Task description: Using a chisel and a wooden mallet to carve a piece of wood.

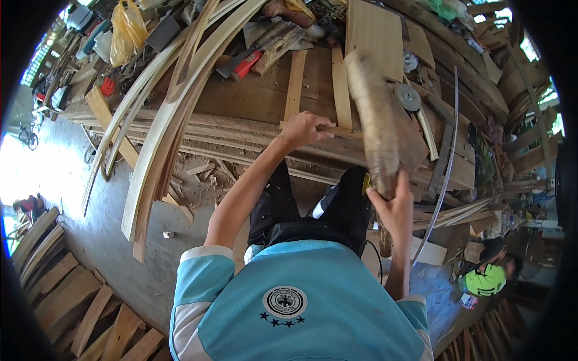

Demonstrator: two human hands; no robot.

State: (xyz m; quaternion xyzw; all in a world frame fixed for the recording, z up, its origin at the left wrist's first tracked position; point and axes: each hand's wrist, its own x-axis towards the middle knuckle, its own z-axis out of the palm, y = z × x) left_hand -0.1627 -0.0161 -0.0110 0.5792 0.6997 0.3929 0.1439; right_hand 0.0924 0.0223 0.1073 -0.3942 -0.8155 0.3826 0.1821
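My right hand (pixel 394 207) is wrapped round the lower part of a thick, rough wooden club (pixel 374 108). The club stands up in front of me, its upper end smeared by motion. Left of it, my left hand (pixel 306 129) is closed at the bench's near edge on a thin wooden crosspiece (pixel 343 132). Two pale wooden strips, a left one (pixel 294 84) and a right one (pixel 341 90), run away from that crosspiece across the bench. The club hides part of the crosspiece's right side.
Long curved wooden strips (pixel 180 114) overhang the workbench (pixel 241 111) on the left. A red-handled tool (pixel 245 65) lies beyond my left hand. Right of the club are a grey disc (pixel 407 96) and a long thin curved strip (pixel 448 162). A person in bright yellow (pixel 484 280) is low at right.
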